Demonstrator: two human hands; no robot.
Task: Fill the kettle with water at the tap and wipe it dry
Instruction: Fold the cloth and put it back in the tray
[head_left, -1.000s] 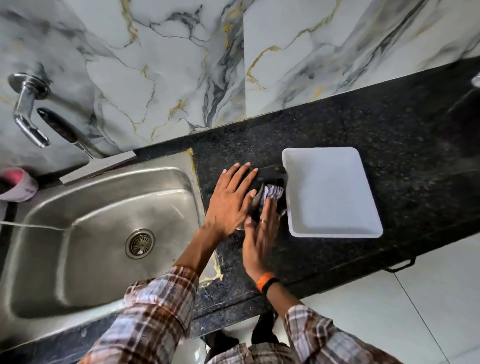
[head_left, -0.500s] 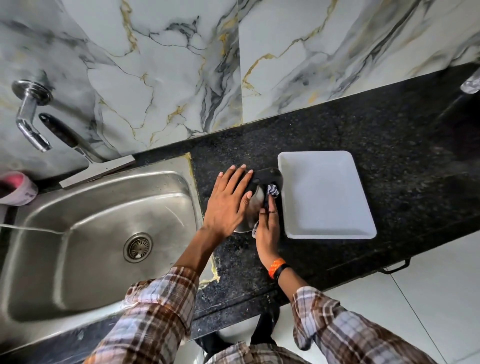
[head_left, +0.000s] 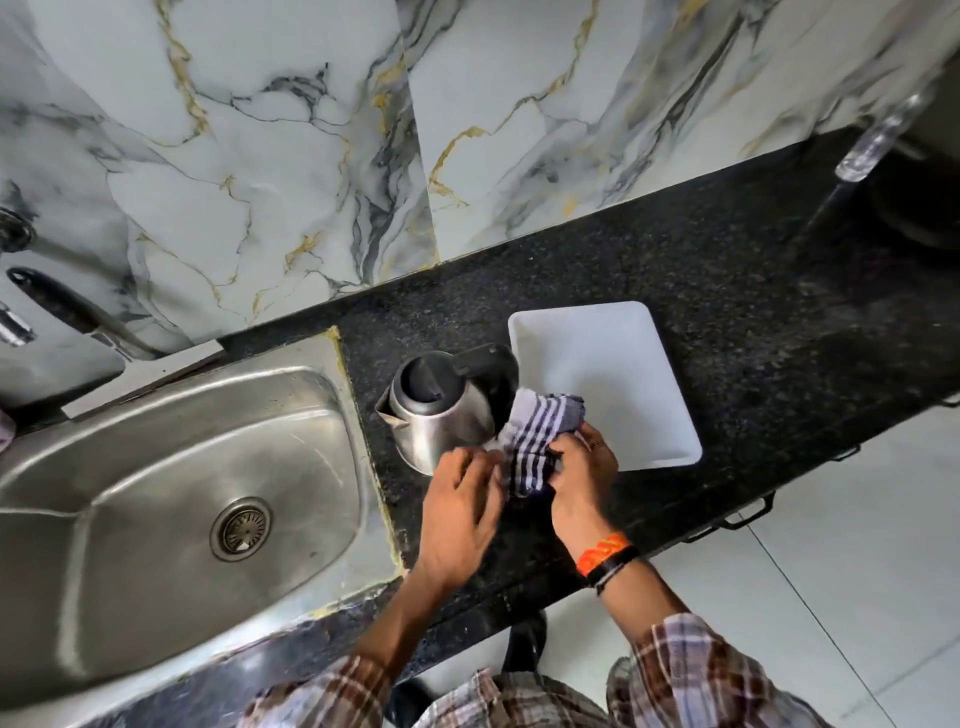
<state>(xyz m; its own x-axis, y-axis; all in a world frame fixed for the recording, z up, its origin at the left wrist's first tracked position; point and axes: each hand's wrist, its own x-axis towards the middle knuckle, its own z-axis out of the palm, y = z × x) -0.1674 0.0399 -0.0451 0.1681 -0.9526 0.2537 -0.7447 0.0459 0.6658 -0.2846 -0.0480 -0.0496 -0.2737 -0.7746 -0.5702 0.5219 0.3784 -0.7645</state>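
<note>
Tap (head_left: 13, 317): far left, cut by the picture's edge, spout end out of view; kettle (head_left: 441, 410): near base hidden behind left hand (head_left: 460, 512) and striped cloth (head_left: 540, 441); handle partly covered by cloth; clear blurred object (head_left: 867, 150), far right on tabletop (head_left: 727, 291): kind cannot be told; sink (head_left: 130, 467): left part cut off.

No text, label, brand, number or sign can be read anywhere in this view.
</note>
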